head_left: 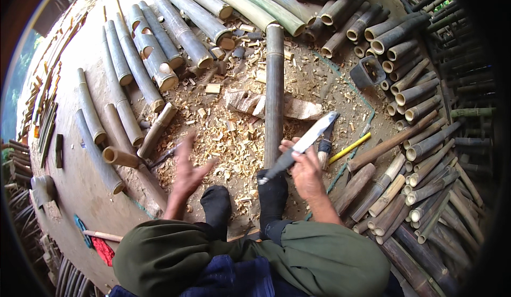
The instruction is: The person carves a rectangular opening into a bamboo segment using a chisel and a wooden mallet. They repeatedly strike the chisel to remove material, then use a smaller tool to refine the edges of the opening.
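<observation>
My right hand (308, 176) is closed around a knife-like tool with a bright, broad blade (315, 132) and a dark handle (279, 166). The blade slants up to the right, and the exact finger placement is partly blurred. Spread fingers show on my left hand (187, 173), which holds nothing and hovers above wood chips. Between the hands, a dark bamboo pole (274, 84) runs away from my right foot (272, 193). It lies across a rough, pale wood block (303, 109). My left foot (216, 204) rests to the pole's left.
Bamboo chips (226, 148) litter the ground ahead. Long bamboo poles (183, 31) lie at the far left, and cut bamboo tubes (420, 92) are stacked at the right. A yellow stick (349, 148) and black container (367, 72) lie right; a red cloth (102, 250) is at left.
</observation>
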Demonstrator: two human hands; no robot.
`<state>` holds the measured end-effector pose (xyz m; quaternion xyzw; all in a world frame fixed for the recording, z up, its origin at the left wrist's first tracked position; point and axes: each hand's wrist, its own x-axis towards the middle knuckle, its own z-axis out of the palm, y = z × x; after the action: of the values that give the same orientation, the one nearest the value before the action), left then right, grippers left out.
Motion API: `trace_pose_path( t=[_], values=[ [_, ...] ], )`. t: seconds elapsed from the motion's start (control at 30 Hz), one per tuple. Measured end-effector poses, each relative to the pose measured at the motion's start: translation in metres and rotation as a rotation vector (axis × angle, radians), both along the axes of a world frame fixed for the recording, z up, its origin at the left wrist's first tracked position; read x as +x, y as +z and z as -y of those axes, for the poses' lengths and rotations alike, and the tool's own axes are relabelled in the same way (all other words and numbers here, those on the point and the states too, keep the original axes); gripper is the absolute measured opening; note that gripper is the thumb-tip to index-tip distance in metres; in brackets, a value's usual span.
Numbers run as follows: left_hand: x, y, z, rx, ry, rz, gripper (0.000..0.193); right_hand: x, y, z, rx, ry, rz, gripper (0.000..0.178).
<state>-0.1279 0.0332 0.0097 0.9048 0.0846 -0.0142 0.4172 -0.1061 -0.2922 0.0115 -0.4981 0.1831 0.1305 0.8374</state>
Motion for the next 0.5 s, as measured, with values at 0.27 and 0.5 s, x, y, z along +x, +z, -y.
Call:
trace_pose_path(
  t=[0.27, 0.5],
  values=[
    [-0.001, -0.018, 0.107, -0.953, -0.150, -0.568, 0.035, -0.024, 0.014, -0.007, -0.538, 0.494, 0.149, 0.082],
    [0.013, -0.053, 0.025, -0.584, 0.286, -0.279, 0.024, -0.129, -0.006, 0.147, -1.732, 0.246, -0.655, 0.067]
  ],
)
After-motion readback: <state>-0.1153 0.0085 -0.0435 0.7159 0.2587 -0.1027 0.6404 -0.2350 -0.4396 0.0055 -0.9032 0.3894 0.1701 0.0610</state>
